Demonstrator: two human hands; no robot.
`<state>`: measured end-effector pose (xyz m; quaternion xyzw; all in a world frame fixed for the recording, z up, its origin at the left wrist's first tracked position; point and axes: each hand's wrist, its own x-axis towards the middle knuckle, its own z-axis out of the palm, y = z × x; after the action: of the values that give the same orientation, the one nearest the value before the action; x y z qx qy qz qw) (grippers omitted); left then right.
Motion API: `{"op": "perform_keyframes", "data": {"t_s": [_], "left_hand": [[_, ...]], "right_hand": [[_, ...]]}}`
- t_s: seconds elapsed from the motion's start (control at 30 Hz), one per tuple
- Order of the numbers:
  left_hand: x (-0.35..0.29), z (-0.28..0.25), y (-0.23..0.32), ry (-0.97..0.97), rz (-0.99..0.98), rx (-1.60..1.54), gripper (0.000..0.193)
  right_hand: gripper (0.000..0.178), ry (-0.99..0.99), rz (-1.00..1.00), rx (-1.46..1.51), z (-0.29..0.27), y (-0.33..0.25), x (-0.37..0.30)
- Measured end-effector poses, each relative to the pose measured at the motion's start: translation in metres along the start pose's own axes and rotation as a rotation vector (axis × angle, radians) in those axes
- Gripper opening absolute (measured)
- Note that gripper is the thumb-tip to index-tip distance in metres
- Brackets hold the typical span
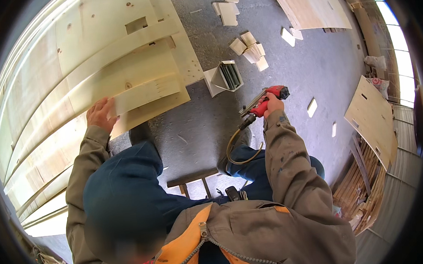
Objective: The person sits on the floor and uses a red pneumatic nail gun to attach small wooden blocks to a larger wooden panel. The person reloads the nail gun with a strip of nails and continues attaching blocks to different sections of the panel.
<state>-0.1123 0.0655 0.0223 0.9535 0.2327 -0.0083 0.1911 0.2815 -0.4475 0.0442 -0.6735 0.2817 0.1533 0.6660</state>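
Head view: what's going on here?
A person's left hand rests at the end of a flat, pale wooden strip on large wooden panels. The right hand grips a red-and-black nail gun with a yellowish hose, held away from the wood. Small pale wooden blocks lie on the grey floor.

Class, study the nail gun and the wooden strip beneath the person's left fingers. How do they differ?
Colour: the nail gun is mostly red and dark; the wooden strip is pale.
Shape: the nail gun has a handle and attached hose; the strip is long and flat.
Pose: the right hand grips the nail gun; the strip lies flat under the left hand.
Shared: each has one hand on it.
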Motion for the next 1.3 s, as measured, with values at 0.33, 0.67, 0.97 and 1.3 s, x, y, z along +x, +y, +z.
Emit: {"op": "perform_keyframes", "data": {"t_s": [0.33,0.67,0.97,1.3], "left_hand": [[0.001,0.009,-0.007,0.007,0.015,0.049,0.076],[-0.004,0.014,-0.023,0.046,0.092,0.036,0.077],[0.004,-0.005,-0.002,-0.039,0.01,0.074,0.075],[0.002,-0.011,0.0,0.028,0.056,0.061,0.073]], "right_hand": [[0.023,-0.02,0.146,0.287,-0.023,0.052,0.081],[0.028,-0.299,0.229,0.144,-0.035,0.056,0.151],[0.021,-0.186,0.276,0.005,-0.076,0.066,0.182],[0.029,0.349,0.166,-0.756,-0.049,0.047,0.149]]}}
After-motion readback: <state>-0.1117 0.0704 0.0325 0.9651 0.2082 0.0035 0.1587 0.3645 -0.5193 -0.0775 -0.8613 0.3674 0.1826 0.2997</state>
